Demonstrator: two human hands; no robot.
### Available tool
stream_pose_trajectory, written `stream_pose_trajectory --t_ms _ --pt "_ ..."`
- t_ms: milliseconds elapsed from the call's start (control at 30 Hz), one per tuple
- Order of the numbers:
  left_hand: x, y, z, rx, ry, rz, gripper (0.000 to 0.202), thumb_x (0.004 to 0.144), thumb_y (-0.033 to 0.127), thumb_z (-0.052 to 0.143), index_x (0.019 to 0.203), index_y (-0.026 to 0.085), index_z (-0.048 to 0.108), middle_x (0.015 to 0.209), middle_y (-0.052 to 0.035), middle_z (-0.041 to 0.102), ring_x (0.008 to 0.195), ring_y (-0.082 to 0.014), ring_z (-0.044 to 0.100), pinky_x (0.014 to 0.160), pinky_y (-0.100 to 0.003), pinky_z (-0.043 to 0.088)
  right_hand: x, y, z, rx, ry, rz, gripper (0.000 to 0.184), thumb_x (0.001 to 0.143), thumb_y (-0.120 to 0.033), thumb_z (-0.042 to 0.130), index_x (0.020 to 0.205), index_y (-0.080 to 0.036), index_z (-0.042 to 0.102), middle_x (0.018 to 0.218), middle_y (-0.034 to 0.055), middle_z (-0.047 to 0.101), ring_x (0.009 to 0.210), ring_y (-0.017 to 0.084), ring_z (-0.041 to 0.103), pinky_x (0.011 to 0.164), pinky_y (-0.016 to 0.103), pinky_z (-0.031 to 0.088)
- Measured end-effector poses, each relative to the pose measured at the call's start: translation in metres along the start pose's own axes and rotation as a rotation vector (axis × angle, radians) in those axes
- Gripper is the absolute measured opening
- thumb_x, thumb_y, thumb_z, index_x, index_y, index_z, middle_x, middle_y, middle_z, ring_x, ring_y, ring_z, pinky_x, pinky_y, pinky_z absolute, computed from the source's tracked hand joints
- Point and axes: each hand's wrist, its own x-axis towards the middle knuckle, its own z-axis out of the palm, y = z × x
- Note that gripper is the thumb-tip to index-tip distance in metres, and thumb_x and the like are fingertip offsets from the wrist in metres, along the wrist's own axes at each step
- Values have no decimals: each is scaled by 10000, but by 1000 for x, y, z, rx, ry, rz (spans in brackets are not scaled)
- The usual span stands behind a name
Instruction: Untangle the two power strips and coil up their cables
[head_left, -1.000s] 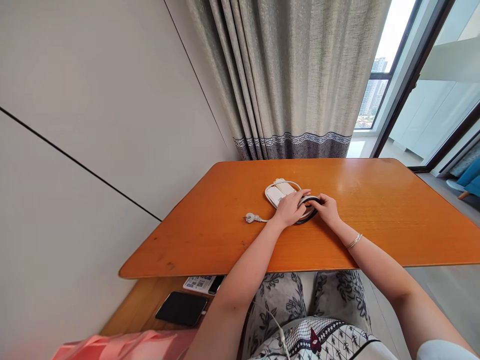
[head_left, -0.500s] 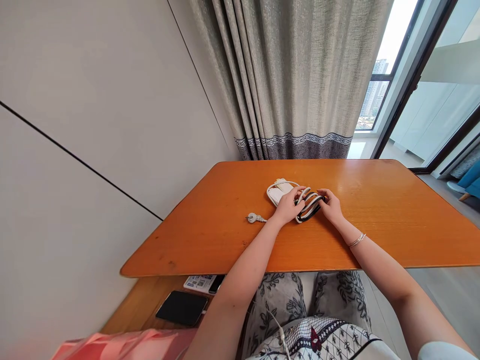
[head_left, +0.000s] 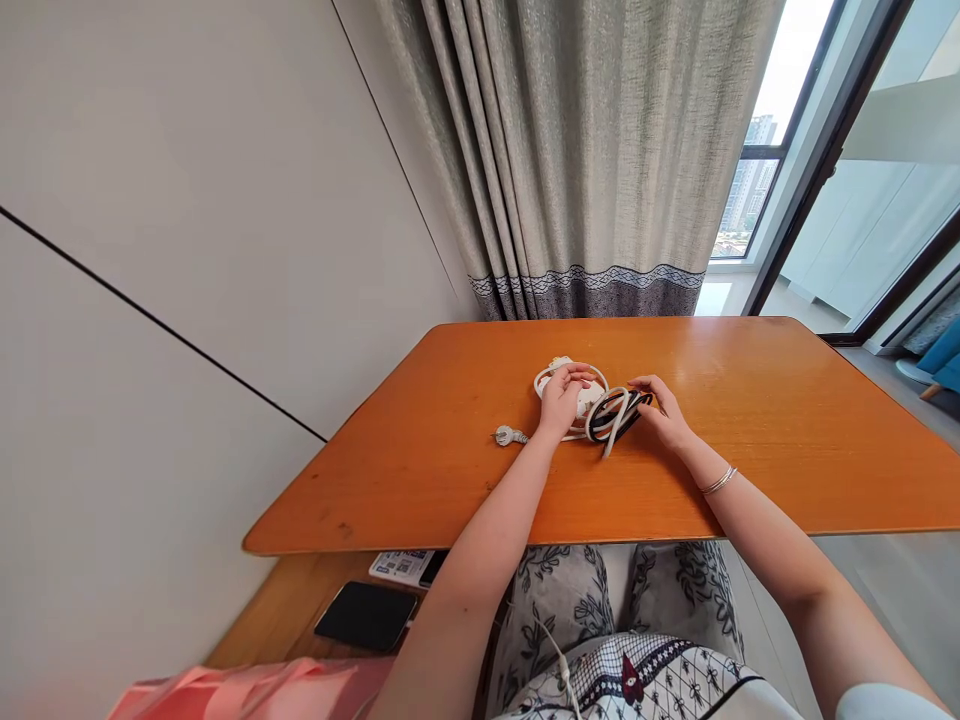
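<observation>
Head view: your right hand [head_left: 660, 410] pinches the cable coil [head_left: 618, 412], likely steadying it. Your left hand [head_left: 561, 400] overlaps the power strip [head_left: 589, 399], grip unclear.

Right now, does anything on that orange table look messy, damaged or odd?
Two small things. The black and white cords beside the right hand lie in loose, uneven loops, so they look tangled. The table also has dark marks near its near-left corner, perhaps wear or stains. I see no spill.
</observation>
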Motion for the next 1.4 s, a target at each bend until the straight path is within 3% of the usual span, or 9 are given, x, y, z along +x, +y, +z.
stream_pose_trajectory --t_ms 167,267,433,600,667,767,933,1100,1400 --pt "-6 -1 2 377 -373 31 225 797 171 525 932 170 705 972 -65 755 921 -200 683 888 -330 522 3 -8 -6 -135 -66 -44 587 944 -673 333 1074 -218 682 942 84 654 921 255 602 874 425 453" --pt "-13 3 4 516 -550 110 294 873 219 456 975 176 728 1020 -59 761 949 -207 683 907 -331 507 3 -15 -6 -200 -117 -69 656 935 -722 293 1073 -230 704 929 84 687 920 261 613 919 446 415" --pt "-16 9 5 736 -617 179 337 938 262 407 1010 182 727 992 -67 762 912 -208 680 843 -317 504 2 -28 -9 -64 -271 -70 454 922 -608 463 1118 -255 671 1037 69 733 995 264 649 1077 508 328" --pt "-13 12 4 892 -701 221 321 866 170 452 1003 169 742 994 -92 763 968 -245 677 926 -365 475 3 -45 -21 37 -413 -48 330 782 -279 647 1109 -243 619 953 -1 710 917 205 679 1223 559 111" --pt "-11 12 3 915 -705 213 347 839 142 458 1030 178 745 1035 -83 765 994 -239 675 953 -362 469 5 -50 -26 33 -434 -55 309 743 -175 619 1047 -232 621 938 -3 698 902 189 675 1214 533 206" --pt "-10 9 2 950 -676 190 360 818 129 467 1024 202 753 1061 -62 764 1022 -231 666 977 -356 465 8 -50 -33 1 -449 -84 392 718 -128 607 1099 -220 630 1185 72 665 1120 230 636 1128 474 397" --pt "-6 0 -3 1019 -527 133 343 829 148 478 1016 207 759 1105 -96 741 1097 -270 627 1004 -401 456 8 -23 -47 -175 -370 103 608 762 -240 704 1353 -224 557 1435 140 543 1351 301 509 1156 529 385" --pt "-1 -10 -10 1088 -355 57 287 869 211 510 1001 193 764 1072 -138 726 1086 -302 614 993 -432 458 5 1 -54 -77 -507 387 598 720 -312 803 1283 -204 635 1214 132 707 1024 263 703 901 426 585" --pt "9 -14 -29 1168 -198 -38 299 917 292 506 981 142 756 1084 -190 702 1121 -342 599 984 -448 457 7 -10 -48 138 -716 572 394 714 -385 811 1007 -139 717 862 26 729 732 156 656 609 247 549"
